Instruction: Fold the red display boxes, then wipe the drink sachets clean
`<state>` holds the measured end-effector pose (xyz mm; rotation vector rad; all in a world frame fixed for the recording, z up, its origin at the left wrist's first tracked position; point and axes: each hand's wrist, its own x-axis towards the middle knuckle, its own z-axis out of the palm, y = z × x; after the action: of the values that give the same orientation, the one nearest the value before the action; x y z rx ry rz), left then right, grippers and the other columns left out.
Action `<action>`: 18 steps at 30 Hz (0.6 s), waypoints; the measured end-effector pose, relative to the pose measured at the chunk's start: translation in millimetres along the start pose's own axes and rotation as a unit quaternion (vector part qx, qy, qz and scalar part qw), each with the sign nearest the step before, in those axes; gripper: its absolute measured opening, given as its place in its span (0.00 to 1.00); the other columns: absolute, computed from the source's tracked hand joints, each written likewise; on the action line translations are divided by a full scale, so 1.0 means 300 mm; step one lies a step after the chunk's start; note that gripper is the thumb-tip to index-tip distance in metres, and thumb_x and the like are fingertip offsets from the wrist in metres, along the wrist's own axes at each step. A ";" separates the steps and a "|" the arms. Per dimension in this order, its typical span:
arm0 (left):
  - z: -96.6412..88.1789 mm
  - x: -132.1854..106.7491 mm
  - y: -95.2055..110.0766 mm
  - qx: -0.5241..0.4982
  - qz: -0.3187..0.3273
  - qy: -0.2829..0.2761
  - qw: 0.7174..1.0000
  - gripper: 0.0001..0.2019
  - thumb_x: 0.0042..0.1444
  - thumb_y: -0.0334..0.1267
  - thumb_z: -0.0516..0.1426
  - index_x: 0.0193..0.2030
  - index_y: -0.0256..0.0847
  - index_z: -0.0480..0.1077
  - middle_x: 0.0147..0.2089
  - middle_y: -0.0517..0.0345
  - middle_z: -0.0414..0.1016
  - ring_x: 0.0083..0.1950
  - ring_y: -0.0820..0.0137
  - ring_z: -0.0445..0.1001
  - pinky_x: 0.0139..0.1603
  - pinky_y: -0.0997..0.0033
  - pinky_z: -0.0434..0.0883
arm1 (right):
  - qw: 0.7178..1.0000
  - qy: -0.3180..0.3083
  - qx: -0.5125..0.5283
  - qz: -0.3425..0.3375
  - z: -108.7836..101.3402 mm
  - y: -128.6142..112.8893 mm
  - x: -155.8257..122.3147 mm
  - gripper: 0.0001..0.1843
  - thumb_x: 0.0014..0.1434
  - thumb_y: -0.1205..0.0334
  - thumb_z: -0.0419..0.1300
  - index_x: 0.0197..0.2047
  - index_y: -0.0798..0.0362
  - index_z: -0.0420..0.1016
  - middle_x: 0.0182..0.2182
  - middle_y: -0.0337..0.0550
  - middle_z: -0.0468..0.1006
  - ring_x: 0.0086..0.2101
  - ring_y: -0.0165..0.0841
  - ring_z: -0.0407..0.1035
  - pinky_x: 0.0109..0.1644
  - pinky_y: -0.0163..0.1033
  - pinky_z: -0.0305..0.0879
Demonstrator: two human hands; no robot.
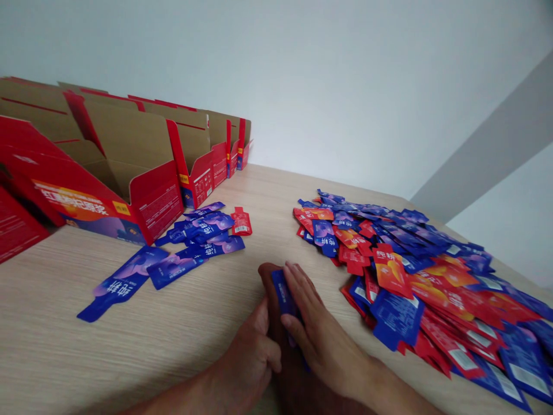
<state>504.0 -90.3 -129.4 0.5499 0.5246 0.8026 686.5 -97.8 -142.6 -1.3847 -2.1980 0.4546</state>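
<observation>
A blue sachet with purple print lies between my hands, partly covered by my right hand. The fingers of that hand are together along the sachet's right side, and its thumb presses on the face. Beneath the sachet is a long dark brown thing whose kind I cannot make out. My left hand is closed at the left edge of this brown thing, fingers curled and thumb against it. Nearest on the left, several blue sachets lie loosely with one small red sachet.
Open red cardboard boxes stand in a row at the left, flaps raised. A large heap of blue and red sachets spreads over the right side. The wooden table meets a pale wall behind.
</observation>
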 end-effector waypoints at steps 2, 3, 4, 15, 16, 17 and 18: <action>0.001 -0.002 0.001 0.008 -0.002 0.011 1.000 0.66 0.23 0.20 0.56 0.80 0.50 0.59 0.70 0.54 0.76 0.75 0.55 0.68 0.66 0.63 0.68 | 0.999 -0.032 -0.035 -0.027 0.009 -0.022 -0.035 0.46 0.79 0.54 0.56 0.86 0.39 0.29 0.84 0.44 0.35 0.81 0.52 0.34 0.79 0.68 0.53; 0.002 -0.003 0.001 0.015 -0.009 0.017 1.000 0.65 0.24 0.20 0.56 0.79 0.48 0.60 0.70 0.52 0.76 0.75 0.54 0.68 0.63 0.64 0.69 | 0.997 -0.039 -0.049 -0.040 0.015 -0.029 -0.055 0.50 0.78 0.53 0.59 0.86 0.40 0.27 0.84 0.46 0.33 0.80 0.55 0.35 0.78 0.68 0.56; 0.003 -0.005 0.002 0.022 -0.019 0.023 0.999 0.63 0.25 0.21 0.56 0.79 0.46 0.61 0.70 0.51 0.76 0.73 0.54 0.69 0.59 0.65 0.70 | 0.996 -0.042 -0.059 -0.056 0.022 -0.033 -0.075 0.54 0.76 0.51 0.61 0.86 0.42 0.25 0.83 0.48 0.31 0.79 0.57 0.36 0.77 0.68 0.59; 0.008 -0.012 0.018 0.067 -0.036 0.026 0.997 0.62 0.25 0.22 0.56 0.78 0.48 0.64 0.66 0.54 0.79 0.61 0.59 0.77 0.41 0.73 0.67 | 0.981 -0.002 -0.137 -0.140 0.040 -0.022 -0.062 0.74 0.66 0.33 0.69 0.85 0.54 0.15 0.81 0.67 0.29 0.79 0.68 0.33 0.75 0.80 0.54; 0.006 -0.011 0.017 0.066 -0.028 0.020 0.997 0.63 0.26 0.22 0.55 0.79 0.49 0.62 0.69 0.56 0.77 0.65 0.59 0.75 0.39 0.74 0.67 | 0.981 -0.008 -0.137 -0.133 0.032 -0.028 -0.052 0.74 0.67 0.35 0.70 0.85 0.53 0.14 0.82 0.67 0.29 0.79 0.67 0.31 0.76 0.80 0.52; 0.004 -0.010 0.016 0.068 -0.022 0.016 0.997 0.64 0.27 0.21 0.55 0.80 0.51 0.60 0.72 0.57 0.75 0.68 0.60 0.74 0.37 0.74 0.66 | 0.982 -0.015 -0.139 -0.126 0.024 -0.031 -0.042 0.74 0.67 0.37 0.70 0.84 0.53 0.13 0.82 0.68 0.29 0.79 0.66 0.30 0.77 0.80 0.51; 0.001 -0.008 0.015 0.068 -0.020 0.012 0.997 0.65 0.27 0.21 0.55 0.82 0.53 0.58 0.74 0.59 0.73 0.70 0.60 0.72 0.34 0.74 0.64 | 0.983 -0.021 -0.140 -0.119 0.016 -0.032 -0.033 0.75 0.67 0.38 0.70 0.84 0.54 0.12 0.82 0.69 0.29 0.79 0.66 0.29 0.77 0.81 0.49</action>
<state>500.4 -89.8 -125.7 0.6541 0.6142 0.7403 680.1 -110.9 -143.9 -1.2310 -2.4975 0.0892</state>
